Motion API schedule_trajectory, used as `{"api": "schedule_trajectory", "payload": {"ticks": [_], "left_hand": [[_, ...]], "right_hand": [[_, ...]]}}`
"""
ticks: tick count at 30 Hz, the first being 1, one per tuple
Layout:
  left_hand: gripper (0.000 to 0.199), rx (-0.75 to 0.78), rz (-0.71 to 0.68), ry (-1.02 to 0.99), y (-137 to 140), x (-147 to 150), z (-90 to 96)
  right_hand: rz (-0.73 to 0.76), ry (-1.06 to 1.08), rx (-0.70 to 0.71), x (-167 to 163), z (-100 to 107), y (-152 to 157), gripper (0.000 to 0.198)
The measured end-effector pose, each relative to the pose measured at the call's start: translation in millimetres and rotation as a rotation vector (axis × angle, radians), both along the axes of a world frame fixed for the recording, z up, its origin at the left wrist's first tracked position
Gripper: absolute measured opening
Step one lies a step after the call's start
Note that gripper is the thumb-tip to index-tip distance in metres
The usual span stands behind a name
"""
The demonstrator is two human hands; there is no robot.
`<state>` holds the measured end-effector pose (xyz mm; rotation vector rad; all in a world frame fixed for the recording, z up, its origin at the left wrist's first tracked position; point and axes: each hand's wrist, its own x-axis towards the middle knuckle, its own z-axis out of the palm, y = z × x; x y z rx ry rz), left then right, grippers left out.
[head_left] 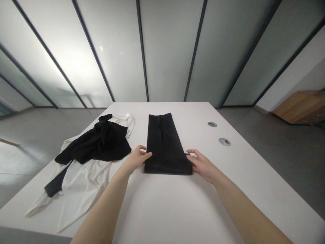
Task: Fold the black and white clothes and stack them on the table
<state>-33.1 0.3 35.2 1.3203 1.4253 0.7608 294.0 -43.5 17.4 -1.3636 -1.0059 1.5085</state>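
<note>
A pair of black trousers (166, 142), by its look, lies in a long flat strip in the middle of the white table. Its near end is turned over into a straight fold. My left hand (138, 157) grips the left edge just above that fold, thumb on top. At the opposite edge, my right hand (200, 165) holds the folded corner between thumb and fingers, with the index finger stretched out above it. The undersides of both grips are hidden.
Left of my left arm, a crumpled black garment (101, 142) lies over a white silky garment (85, 179). Two round cable grommets (224, 141) are set in the white table (162, 210) at right. Frosted glass panels (167, 51) rise behind; a wooden cabinet (299, 106) stands far right.
</note>
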Motion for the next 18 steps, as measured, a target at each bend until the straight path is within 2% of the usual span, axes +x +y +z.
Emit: {"api": "schedule_trajectory", "payload": {"ticks": [3,5,7,9,10,12,14,15,16,18], "left_hand": [[0.048,-0.046,-0.076,0.09,-1.7,2.3,-3.7],[0.048,-0.008,-0.097,0.083,-1.6,5.5,-3.6],[0.053,0.055,-0.095,0.002,-1.1,6.1,1.0],[0.07,0.08,-0.163,-0.152,-1.3,1.2,10.4],[0.082,0.063,-0.244,-0.241,-1.9,-3.3,16.3],[0.105,-0.049,-0.514,-0.37,-4.0,-14.5,27.8],[0.114,-0.225,-0.803,-0.391,-6.0,-24.4,35.3],[0.112,-0.288,-0.9,-0.372,-6.5,-27.3,36.6],[0.106,-0.312,-0.95,-0.347,-6.5,-28.4,36.3],[0.088,-0.245,-0.911,-0.31,-5.3,-25.0,31.4]], "right_hand": [[0.011,-0.019,0.015,-1.3,-1.8,1.2,0.048],[0.038,-0.047,0.054,-1.9,-0.5,1.4,0.05],[0.079,-0.056,0.092,0.3,4.0,-0.3,0.054],[0.179,-0.009,0.134,6.8,11.7,-4.3,0.061],[0.276,0.032,0.147,11.3,16.2,-7.0,0.065],[0.555,0.122,0.114,20.7,25.1,-12.4,0.072],[0.797,0.185,0.028,26.6,31.4,-15.9,0.075],[0.846,0.193,-0.004,27.2,32.8,-16.5,0.074],[0.834,0.184,-0.011,26.0,33.0,-16.2,0.072],[0.689,0.102,0.044,19.4,29.9,-13.4,0.065]]}}
